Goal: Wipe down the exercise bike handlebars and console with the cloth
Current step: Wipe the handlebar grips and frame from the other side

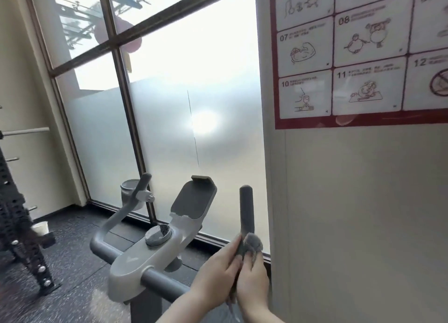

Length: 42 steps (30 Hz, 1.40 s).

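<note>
While the grip [246,211] is steadied by the left hand [219,271], the cloth [252,246] is clasped round it by the right hand [252,281], so every side is wiped.

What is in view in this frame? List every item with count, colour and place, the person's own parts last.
right handlebar: 1, dark grey, upright beside the wall, lower centre-right
left handlebar: 1, grey, curving up at lower centre-left
cross bar: 1, dark grey, under the console
console: 1, white-grey, with a round dial on top
tablet holder: 1, dark grey, tilted behind the dial
cup holder: 1, grey, behind the left handlebar
cloth: 1, grey, wrapped on the right handlebar
window: frosted glass, dark frame, centre
poster: 1, red and white, on the wall, upper right
rack: 1, black, left edge
left hand: 1, on the right handlebar below the cloth
right hand: 1, holding the cloth
</note>
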Motion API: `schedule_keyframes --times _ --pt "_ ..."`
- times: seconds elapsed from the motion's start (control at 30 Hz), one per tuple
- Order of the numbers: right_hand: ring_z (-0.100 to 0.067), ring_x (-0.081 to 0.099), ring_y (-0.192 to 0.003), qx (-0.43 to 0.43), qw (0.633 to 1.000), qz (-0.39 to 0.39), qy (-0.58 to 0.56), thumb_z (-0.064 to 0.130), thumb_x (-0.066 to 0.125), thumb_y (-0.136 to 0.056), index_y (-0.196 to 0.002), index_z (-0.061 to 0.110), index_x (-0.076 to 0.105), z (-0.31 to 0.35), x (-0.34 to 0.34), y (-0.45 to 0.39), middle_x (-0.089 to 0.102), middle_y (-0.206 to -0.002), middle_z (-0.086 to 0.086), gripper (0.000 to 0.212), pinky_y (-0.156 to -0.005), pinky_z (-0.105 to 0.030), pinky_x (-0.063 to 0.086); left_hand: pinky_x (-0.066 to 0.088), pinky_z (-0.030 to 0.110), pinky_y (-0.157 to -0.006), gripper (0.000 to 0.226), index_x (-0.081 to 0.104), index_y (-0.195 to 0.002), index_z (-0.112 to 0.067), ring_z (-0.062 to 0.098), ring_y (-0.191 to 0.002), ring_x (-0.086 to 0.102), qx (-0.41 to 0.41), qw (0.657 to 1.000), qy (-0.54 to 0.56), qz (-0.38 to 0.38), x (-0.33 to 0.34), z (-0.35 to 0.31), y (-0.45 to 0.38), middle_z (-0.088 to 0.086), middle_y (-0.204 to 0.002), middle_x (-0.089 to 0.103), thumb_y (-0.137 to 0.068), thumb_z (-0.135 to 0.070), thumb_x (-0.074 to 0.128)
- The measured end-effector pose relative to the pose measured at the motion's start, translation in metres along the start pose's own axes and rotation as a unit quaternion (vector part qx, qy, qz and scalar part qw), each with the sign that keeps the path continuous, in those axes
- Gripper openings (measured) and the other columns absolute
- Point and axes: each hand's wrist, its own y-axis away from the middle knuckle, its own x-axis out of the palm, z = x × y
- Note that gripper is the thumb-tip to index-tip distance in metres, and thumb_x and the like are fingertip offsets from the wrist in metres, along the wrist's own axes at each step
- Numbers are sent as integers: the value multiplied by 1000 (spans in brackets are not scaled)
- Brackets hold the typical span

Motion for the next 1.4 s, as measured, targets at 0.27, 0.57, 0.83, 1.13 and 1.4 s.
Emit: schedule_keyframes --times 0.27,0.57,0.83,1.13,1.4 --pt "-27 60 -104 -25 1000 -3 6 24 39 -101 -121 21 55 21 5 -27 62 -111 -8 26 -95 -44 46 36 26 -108 49 33 -141 -47 -9 -127 40 15 999 -37 -32 5 4 -2 -25 -139 46 -95 -33 40" --pt "-21 55 -99 -90 995 37 10 11 38 -101 -97 17 57 46 -8 -35 57 -114 -12 21 -97 -44 43 26 24 -115 44 44 -138 -35 -10 -134 30 20 998 -18 -65 6 7 -8 -17 -145 42 -95 -25 44" --pt "-2 31 -138 -181 983 41 -8 11 40 -101 -134 18 50 30 -17 -32 40 -148 5 35 -115 -27 26 27 7 -103 40 51 -134 -30 -9 -127 40 29 982 -122 -144 7 4 7 -16 -138 51 -95 -22 46" --pt "-16 44 -135 -573 745 180 290 12 65 -89 -135 25 54 -10 -57 -18 50 -143 5 49 -105 -34 41 7 28 -118 50 41 -142 -26 -1 -142 13 -40 951 -286 -106 -23 39 57 -12 -152 28 -97 -35 19" --pt "-17 38 -138 -503 814 168 237 20 51 -96 -130 25 56 -31 -31 40 54 -137 9 34 -114 -35 29 2 27 -115 56 42 -141 -22 8 -144 14 -20 943 -286 -166 -14 42 60 -10 -151 31 -93 -32 16"
